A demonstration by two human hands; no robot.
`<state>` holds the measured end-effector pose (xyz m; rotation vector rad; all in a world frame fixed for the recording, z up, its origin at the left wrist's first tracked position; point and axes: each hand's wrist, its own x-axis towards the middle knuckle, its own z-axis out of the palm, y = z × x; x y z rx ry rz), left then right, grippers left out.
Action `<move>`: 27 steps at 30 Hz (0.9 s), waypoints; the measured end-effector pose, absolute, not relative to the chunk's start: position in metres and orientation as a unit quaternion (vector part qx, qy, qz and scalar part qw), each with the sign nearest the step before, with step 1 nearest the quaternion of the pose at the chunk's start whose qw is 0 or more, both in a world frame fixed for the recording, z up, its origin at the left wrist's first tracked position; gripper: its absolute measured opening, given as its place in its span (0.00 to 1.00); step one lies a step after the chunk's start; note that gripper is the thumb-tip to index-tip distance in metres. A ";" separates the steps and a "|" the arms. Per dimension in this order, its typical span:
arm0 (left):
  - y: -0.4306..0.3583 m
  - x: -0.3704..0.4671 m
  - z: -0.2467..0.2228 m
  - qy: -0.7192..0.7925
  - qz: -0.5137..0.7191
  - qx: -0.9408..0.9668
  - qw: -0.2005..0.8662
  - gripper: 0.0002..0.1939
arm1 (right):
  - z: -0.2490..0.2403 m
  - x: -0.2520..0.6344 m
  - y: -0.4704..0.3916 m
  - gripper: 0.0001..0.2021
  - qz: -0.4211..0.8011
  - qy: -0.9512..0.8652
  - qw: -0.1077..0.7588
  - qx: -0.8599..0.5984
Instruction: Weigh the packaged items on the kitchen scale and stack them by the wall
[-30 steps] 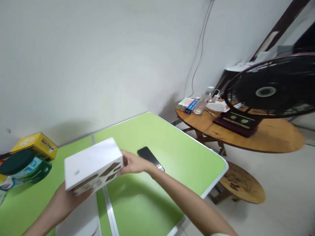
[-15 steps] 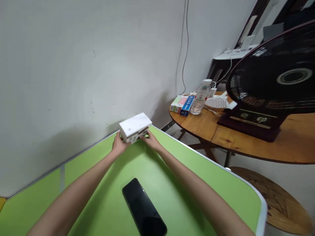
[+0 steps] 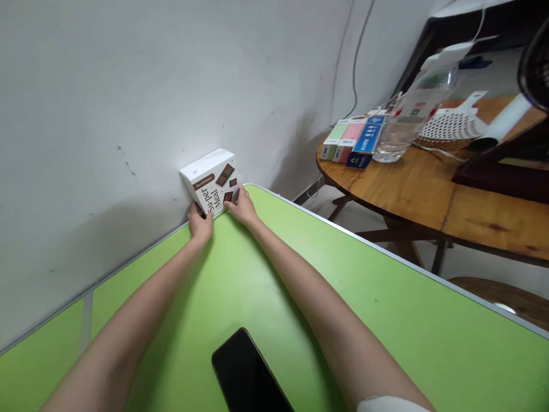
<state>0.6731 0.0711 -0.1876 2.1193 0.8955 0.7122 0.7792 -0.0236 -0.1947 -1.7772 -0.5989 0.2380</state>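
Observation:
A white cardboard box [image 3: 213,180] with chocolate pieces printed on its front and the words "Su-per Meal" stands at the far corner of the green table [image 3: 240,274], close to the wall. My left hand [image 3: 201,224] grips its lower left side, thumb on the front face. On its lower right side is my right hand [image 3: 242,206], thumb also on the front. Fingers behind the box are partly hidden. Nearer to me, between my forearms, a black smartphone [image 3: 249,372] lies flat with its screen dark.
Beyond the table's right edge is a round wooden table [image 3: 407,194]. On it are several small cartons [image 3: 351,140], a clear plastic bottle [image 3: 403,126], a white perforated strainer [image 3: 454,126] and part of a dark fan [image 3: 536,68]. A wall [image 3: 107,103] borders the green table's far left.
The box has tipped back, so its printed front now faces me, with both hands still on it. My view has shifted; the fan is mostly out of the picture.

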 end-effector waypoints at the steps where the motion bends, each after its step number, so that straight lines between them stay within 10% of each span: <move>1: 0.068 0.672 -0.188 0.342 0.267 0.825 0.362 0.33 | -0.195 0.779 -0.024 0.37 0.099 -0.255 0.579 -0.768; 15: -0.013 0.389 -0.119 0.195 0.021 0.906 0.376 0.38 | -0.129 0.550 -0.114 0.21 0.314 -0.636 0.304 -0.637; 19: -0.021 0.295 -0.101 0.233 -0.015 0.884 0.405 0.27 | -0.068 0.451 -0.115 0.18 0.403 -0.709 0.211 -0.538; 27: 0.022 0.121 -0.089 0.386 0.341 0.776 0.364 0.30 | -0.037 0.312 -0.012 0.24 0.401 -0.750 0.186 -0.492</move>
